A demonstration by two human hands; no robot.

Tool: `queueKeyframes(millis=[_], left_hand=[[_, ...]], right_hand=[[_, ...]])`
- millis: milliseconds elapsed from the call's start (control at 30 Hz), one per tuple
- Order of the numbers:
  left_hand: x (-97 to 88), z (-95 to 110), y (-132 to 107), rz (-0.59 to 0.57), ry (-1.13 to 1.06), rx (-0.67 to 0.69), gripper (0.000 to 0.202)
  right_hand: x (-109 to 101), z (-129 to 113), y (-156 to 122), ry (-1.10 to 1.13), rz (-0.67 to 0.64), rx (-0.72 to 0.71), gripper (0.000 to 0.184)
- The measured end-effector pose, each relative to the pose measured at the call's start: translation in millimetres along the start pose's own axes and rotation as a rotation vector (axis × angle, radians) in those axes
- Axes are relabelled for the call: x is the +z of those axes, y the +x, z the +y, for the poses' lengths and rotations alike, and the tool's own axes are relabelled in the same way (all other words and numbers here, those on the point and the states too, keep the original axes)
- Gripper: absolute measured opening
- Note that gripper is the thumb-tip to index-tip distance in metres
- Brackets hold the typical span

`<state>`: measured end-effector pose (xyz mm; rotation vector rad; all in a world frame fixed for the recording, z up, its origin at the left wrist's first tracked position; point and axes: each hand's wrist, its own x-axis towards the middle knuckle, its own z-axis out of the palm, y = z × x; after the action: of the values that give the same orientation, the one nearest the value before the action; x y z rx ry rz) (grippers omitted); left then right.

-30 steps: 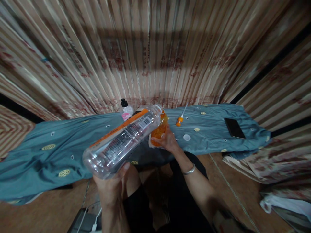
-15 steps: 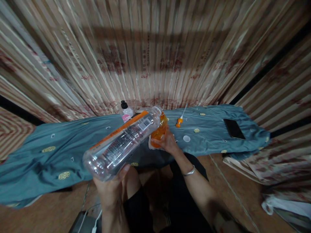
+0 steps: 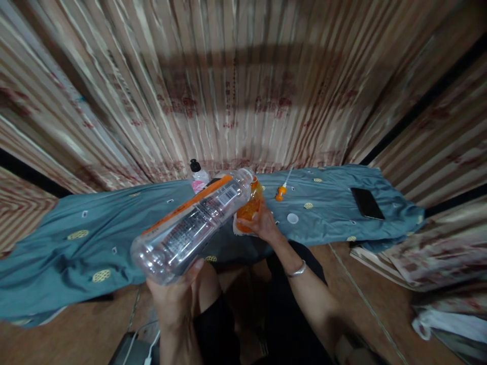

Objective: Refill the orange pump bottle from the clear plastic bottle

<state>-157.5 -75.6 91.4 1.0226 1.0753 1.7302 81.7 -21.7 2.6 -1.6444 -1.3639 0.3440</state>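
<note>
My left hand (image 3: 173, 291) grips the base of a large clear plastic bottle (image 3: 190, 228) with an orange-edged label. The bottle is tilted, its uncapped neck up and to the right, over the top of an orange bottle (image 3: 249, 210). Whether the two mouths touch I cannot tell. My right hand (image 3: 264, 220) is wrapped round the orange bottle, which stands on the cloth. Right of it lies an orange pump top (image 3: 281, 192) with a thin clear tube. A white round cap (image 3: 292, 218) rests nearer to me.
A clear bottle with a black cap and pink label (image 3: 198, 177) stands behind the large bottle. At the right lies a black phone (image 3: 367, 203). The blue-green patterned cloth (image 3: 327, 223) covers a long narrow surface, with striped curtains (image 3: 243, 101) behind. Cables (image 3: 152, 344) lie at lower left.
Both hands and both bottles hold nearly the same pose. The view has shifted very slightly.
</note>
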Motion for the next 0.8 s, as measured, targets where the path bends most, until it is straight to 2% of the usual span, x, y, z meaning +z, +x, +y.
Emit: queueKeyframes(millis=[167, 467, 800], left_hand=[[-3.2, -3.4, 0.5, -0.005, 0.013, -0.012, 0.083], [-7.5, -8.4, 0.2, -0.064, 0.026, 0.019, 0.064], [-8.1, -11.0, 1.3, -0.047, 0.009, 0.043, 0.074]], right_hand=[[0.4, 1.7, 0.1, 0.007, -0.018, 0.043, 0.103], [1.0, 1.4, 0.3, 0.023, -0.017, 0.019, 0.103], [-0.2, -0.4, 0.3, 0.027, -0.023, 0.019, 0.098]])
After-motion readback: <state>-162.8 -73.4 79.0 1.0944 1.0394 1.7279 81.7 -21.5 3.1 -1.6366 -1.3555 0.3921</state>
